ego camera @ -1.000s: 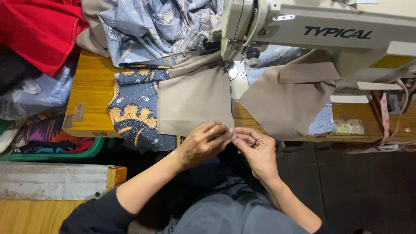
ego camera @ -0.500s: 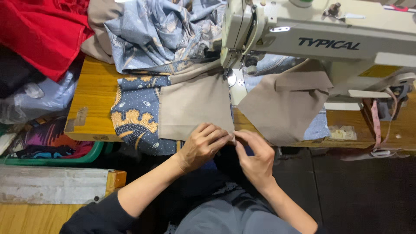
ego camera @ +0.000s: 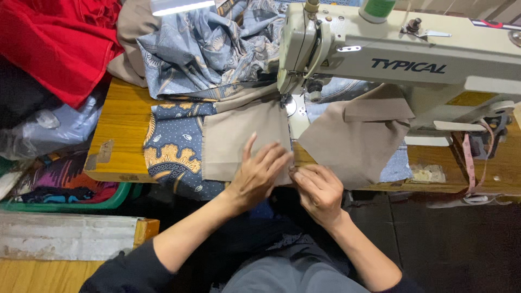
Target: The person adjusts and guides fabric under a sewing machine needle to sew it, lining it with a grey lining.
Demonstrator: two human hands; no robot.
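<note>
A tan fabric panel (ego camera: 244, 133) lies on the wooden table (ego camera: 119, 130), running up under the needle of a cream sewing machine (ego camera: 391, 54). My left hand (ego camera: 259, 172) rests flat on its lower right part, fingers spread. My right hand (ego camera: 320, 190) pinches the panel's lower right edge at the table's front edge, right next to my left fingertips. Another tan piece (ego camera: 355, 138) lies to the right, under the machine arm. Blue patterned cloth with gold motifs (ego camera: 176, 149) lies beneath the panel on the left.
A heap of blue-grey printed fabric (ego camera: 209, 46) is piled behind the machine head. Red cloth (ego camera: 54, 43) lies at far left, above a green bin (ego camera: 65, 198) of colourful cloth. A pink measuring tape (ego camera: 468, 163) hangs at right.
My left hand has opened from a pinch and now lies flat on the tan panel. My right hand stays at the panel's edge. The view has shifted slightly.
</note>
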